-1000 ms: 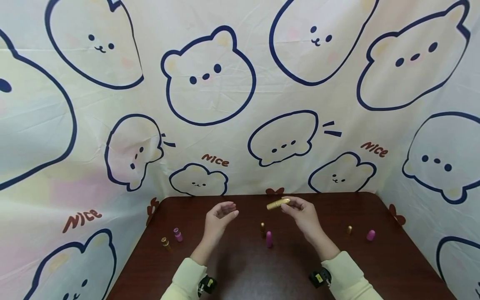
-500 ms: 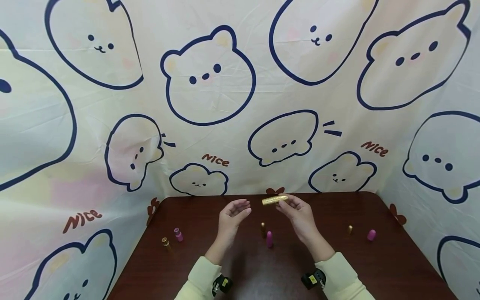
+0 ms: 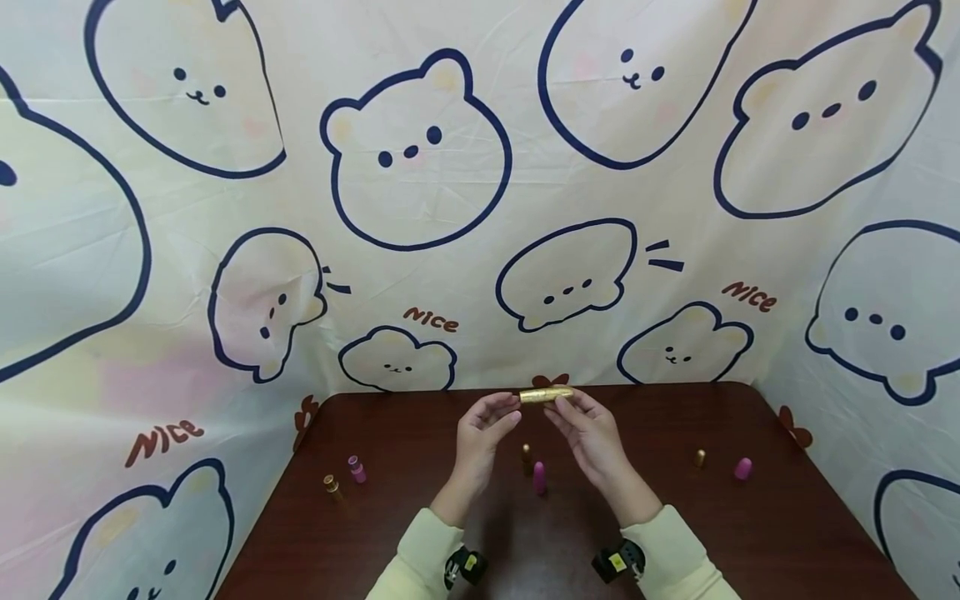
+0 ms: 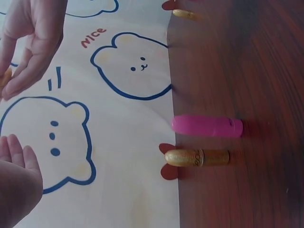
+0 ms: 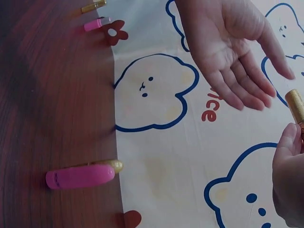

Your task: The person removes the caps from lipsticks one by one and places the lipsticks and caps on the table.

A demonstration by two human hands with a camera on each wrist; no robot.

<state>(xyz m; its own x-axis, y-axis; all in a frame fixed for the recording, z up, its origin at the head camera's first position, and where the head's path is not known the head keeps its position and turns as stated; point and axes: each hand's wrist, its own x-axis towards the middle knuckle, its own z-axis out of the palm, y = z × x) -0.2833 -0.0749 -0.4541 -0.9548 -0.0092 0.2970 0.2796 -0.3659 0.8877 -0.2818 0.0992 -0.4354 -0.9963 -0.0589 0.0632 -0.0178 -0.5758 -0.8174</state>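
Observation:
A slim gold lipstick tube [image 3: 545,395] with a rounded end is pinched between the thumb and fingers of my right hand [image 3: 594,437], raised near the far table edge and lying almost level. My left hand [image 3: 478,443] is at the tube's left end, palm facing it. The right wrist view shows its fingers [image 5: 237,80] loosely extended, apart from the tube. Below and between the hands, a pink lipstick tube [image 3: 539,479] and another gold lipstick tube [image 3: 527,458] stand upright. In the left wrist view, the held tube is mostly hidden behind fingers.
On the left stand a gold lipstick base [image 3: 332,487] and a pink lipstick base [image 3: 356,469], both uncapped. Toward the right are a small gold cap [image 3: 700,459] and a pink cap [image 3: 743,469]. The dark wooden table [image 3: 525,554] meets a bear-printed cloth backdrop [image 3: 480,275].
My left hand has moved right, up to the gold lipstick tube. My right hand has shifted slightly left, and the tube has turned from slanted to nearly level. The standing pieces have stayed put.

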